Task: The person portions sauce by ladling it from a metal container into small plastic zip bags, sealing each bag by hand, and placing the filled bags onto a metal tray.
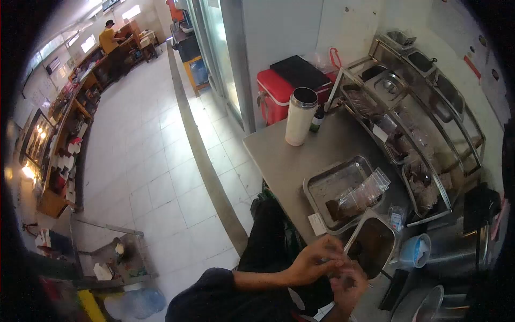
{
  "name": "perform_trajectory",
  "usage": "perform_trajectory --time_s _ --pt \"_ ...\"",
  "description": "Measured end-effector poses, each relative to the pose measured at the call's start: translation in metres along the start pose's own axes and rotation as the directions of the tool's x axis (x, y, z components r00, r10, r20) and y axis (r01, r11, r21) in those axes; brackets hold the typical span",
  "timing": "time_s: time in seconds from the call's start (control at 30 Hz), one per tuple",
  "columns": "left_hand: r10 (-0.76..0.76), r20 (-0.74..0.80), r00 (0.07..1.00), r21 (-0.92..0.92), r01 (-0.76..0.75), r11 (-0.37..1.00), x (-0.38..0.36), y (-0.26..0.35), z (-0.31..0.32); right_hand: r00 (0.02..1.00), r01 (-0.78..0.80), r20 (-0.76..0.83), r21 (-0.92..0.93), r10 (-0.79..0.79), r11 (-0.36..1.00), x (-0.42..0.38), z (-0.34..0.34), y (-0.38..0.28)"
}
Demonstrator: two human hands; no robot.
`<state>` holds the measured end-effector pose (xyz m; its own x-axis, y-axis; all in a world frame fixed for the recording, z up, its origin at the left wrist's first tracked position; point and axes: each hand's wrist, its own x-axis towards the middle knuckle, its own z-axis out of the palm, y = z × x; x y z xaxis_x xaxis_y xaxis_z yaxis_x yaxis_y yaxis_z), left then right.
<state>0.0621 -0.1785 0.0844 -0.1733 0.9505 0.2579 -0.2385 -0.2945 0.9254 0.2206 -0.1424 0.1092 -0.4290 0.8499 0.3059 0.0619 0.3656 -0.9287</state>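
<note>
My left hand and my right hand are close together at the table's front edge. Both have their fingers pinched around something small and pale, too hidden to name. Just beyond them is a deep steel pan holding dark brown contents, with what looks like a utensil's round end in it. Behind that pan, a shallow metal tray holds clear plastic bags, some with dark brown filling at one end. A small white label or packet lies at the tray's near corner.
A blue-and-white tub stands right of the pan. A tall cream tumbler and a dark bottle stand at the back. A metal rack with steel pans and bagged items lines the wall, near a red cooler. Far off, a person stands by a counter.
</note>
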Motion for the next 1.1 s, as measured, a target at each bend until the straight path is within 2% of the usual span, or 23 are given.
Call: perform_trajectory --time_s 0.1,0.2,0.23,0.3,0.33,0.43,0.5,0.53,0.6,0.7,0.9,1.0,1.1 --pt "0.013 -0.009 1.0 0.014 -0.013 1.0 0.0 -0.003 0.003 0.999 -0.028 -0.031 -0.075 0.026 0.997 0.0 0.002 -0.003" --pt "0.01 -0.024 1.0 -0.006 -0.011 1.0 0.003 0.001 0.004 0.99 -0.135 -0.053 -0.119 0.129 0.984 -0.004 -0.004 -0.001" --pt "0.006 -0.03 1.0 -0.014 -0.007 1.0 0.005 0.003 0.003 0.994 -0.088 -0.073 -0.148 0.078 0.985 -0.003 -0.005 -0.002" --pt "0.039 -0.22 0.975 0.044 -0.03 0.999 0.012 -0.004 -0.007 0.993 0.001 -0.112 -0.211 -0.025 0.978 0.002 -0.007 -0.006" --pt "0.058 -0.31 0.949 0.073 -0.037 0.997 0.016 -0.005 -0.011 0.995 -0.027 -0.099 -0.234 0.004 0.972 0.005 -0.009 -0.011" --pt "0.216 -0.222 0.951 0.456 -0.094 0.885 0.012 0.01 -0.03 0.996 -0.081 -0.061 -0.281 0.066 0.956 0.01 -0.016 -0.02" --pt "0.239 0.029 0.971 0.503 -0.221 0.836 0.011 0.021 -0.022 0.997 -0.072 -0.011 -0.28 0.072 0.957 0.014 -0.015 -0.017" --pt "0.239 0.145 0.96 0.517 -0.28 0.809 0.009 0.026 -0.019 0.997 -0.052 0.033 -0.344 0.068 0.938 0.015 -0.014 -0.019" --pt "0.205 0.16 0.966 0.54 -0.259 0.801 0.009 0.025 -0.014 0.99 -0.006 0.121 -0.462 0.069 0.887 0.02 -0.011 -0.024" --pt "0.209 0.182 0.961 0.54 -0.275 0.795 0.011 0.022 -0.016 0.969 0.16 0.247 -0.546 -0.024 0.822 0.025 -0.01 -0.024" --pt "0.141 0.253 0.957 0.499 -0.254 0.829 0.012 0.033 -0.023 0.943 0.164 0.334 -0.449 -0.006 0.878 0.029 -0.013 -0.019" --pt "0.147 0.267 0.952 0.515 -0.27 0.814 0.015 0.034 -0.024 0.924 0.204 0.382 -0.505 0.005 0.839 0.03 -0.013 -0.024" --pt "0.148 0.283 0.948 0.485 -0.274 0.83 0.016 0.033 -0.026 0.927 0.146 0.372 -0.47 0.045 0.871 0.035 -0.012 -0.032"
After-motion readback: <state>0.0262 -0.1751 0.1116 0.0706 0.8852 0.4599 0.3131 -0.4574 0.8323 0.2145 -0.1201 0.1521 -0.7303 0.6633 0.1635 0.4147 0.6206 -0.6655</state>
